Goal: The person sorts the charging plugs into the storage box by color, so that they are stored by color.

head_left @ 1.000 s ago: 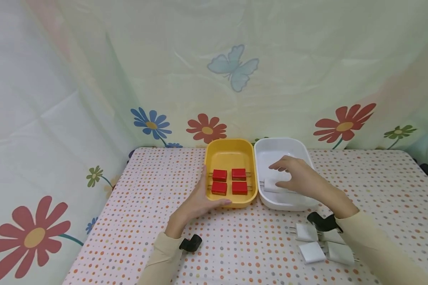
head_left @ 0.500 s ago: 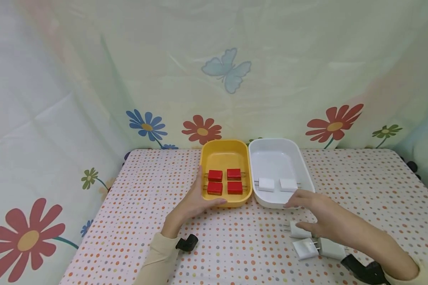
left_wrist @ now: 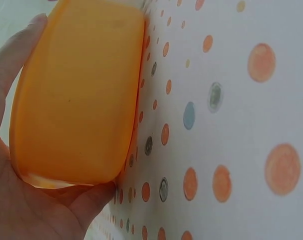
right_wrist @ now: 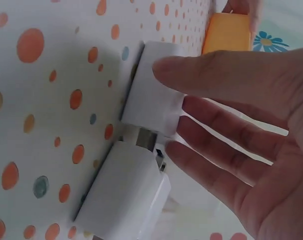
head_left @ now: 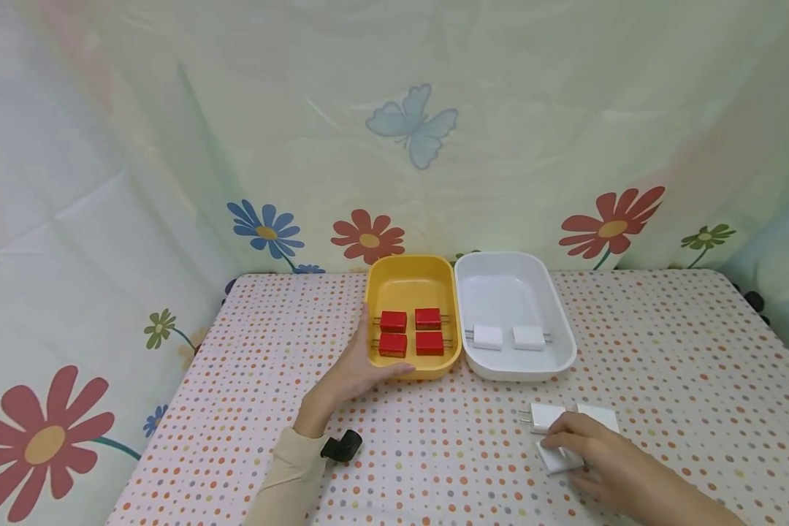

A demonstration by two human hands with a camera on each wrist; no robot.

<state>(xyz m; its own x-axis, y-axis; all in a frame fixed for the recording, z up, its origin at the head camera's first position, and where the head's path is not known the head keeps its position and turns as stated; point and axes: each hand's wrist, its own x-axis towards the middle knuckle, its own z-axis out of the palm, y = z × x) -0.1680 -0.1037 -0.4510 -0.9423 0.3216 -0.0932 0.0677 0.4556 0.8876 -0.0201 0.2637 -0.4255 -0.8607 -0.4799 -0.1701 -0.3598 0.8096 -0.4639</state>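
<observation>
In the head view my left hand (head_left: 351,369) holds the yellow tray (head_left: 410,372) at its near left corner, fingers along the side and thumb on the front rim. Four red plug adapters, two-pronged, lie inside it. My right hand (head_left: 605,460) pinches a white plug adapter (head_left: 555,459) on the table; the right wrist view shows the thumb on one face of this adapter (right_wrist: 151,87) and fingertips at another. A second white adapter (right_wrist: 126,195) lies right beside it, hidden under the hand in the head view.
A white tray (head_left: 565,347) stands against the yellow one, holding two white adapters (head_left: 487,337). Two more adapters, one on the left (head_left: 547,416) and one on the right (head_left: 598,416), lie just beyond my right hand. A flowered curtain hangs behind the dotted tablecloth (head_left: 269,321).
My right hand has moved from over the white tray back toward me and down to the white adapters on the table, taking one between its fingers. My left hand keeps its hold.
</observation>
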